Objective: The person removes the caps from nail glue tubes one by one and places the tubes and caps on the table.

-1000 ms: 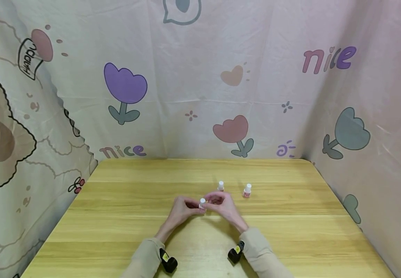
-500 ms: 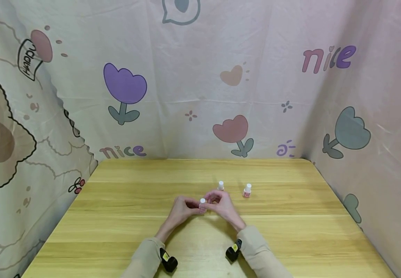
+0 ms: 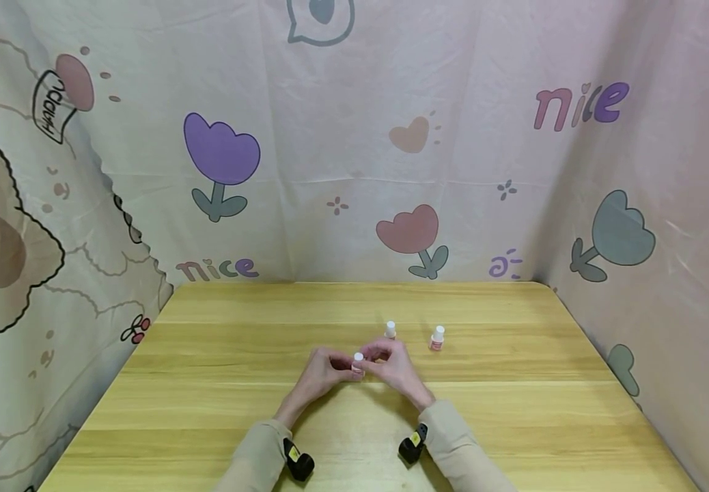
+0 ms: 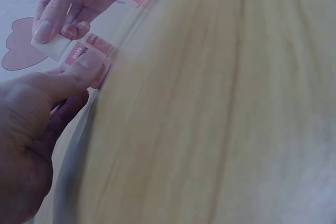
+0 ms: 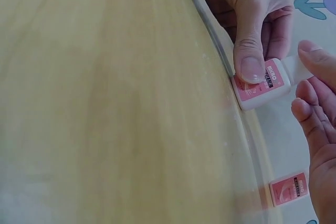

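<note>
A small white glue bottle [image 3: 358, 367] with a pink label stands upright at the table's middle. My left hand [image 3: 319, 372] grips its body, the thumb lying across the label [image 5: 272, 80] in the right wrist view. At the top, my right hand [image 3: 396, 363] pinches the white cap [image 4: 51, 47] between thumb and fingers. The cap is on the bottle. Just behind my right hand is a second glue bottle [image 3: 391, 328], its lower part hidden by that hand. A third glue bottle [image 3: 437, 338] stands to the right, apart from both hands.
The wooden table [image 3: 219, 342] reaches back to a printed curtain [image 3: 324, 137], which also hangs along the left and right sides. A black wrist camera [image 3: 298, 461] sits on the left sleeve, and another black camera [image 3: 412, 445] on the right one.
My right wrist and sleeve have shifted slightly to the left, with the fingers still at the cap. The left hand and the other two glue bottles stay in place.
</note>
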The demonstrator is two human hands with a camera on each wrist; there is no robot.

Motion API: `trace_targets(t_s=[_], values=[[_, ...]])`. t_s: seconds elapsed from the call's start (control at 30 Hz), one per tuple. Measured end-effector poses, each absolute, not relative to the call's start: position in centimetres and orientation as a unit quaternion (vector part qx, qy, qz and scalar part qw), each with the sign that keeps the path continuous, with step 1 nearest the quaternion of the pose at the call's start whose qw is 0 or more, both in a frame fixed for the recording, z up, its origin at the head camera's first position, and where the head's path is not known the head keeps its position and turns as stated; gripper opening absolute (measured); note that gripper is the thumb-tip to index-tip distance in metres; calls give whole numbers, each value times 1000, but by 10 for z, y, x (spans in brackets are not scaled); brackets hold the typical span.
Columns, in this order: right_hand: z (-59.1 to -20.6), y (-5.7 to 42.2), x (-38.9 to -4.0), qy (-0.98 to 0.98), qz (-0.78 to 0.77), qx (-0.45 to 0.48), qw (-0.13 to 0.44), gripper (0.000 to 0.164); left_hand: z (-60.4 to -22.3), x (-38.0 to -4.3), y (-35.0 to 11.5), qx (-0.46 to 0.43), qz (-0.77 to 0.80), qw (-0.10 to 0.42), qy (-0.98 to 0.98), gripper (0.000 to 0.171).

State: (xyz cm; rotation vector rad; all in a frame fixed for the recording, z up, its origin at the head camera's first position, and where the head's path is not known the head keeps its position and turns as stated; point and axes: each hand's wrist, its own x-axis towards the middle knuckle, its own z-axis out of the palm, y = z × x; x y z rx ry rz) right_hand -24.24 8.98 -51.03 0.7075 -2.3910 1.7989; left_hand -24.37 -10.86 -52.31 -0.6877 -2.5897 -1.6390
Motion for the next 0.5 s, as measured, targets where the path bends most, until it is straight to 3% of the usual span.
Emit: trace_targets(t_s=[0.5], values=[[-476, 90, -224, -780, 571, 253, 41, 14, -528, -245, -109, -233, -527, 15, -817, 15]])
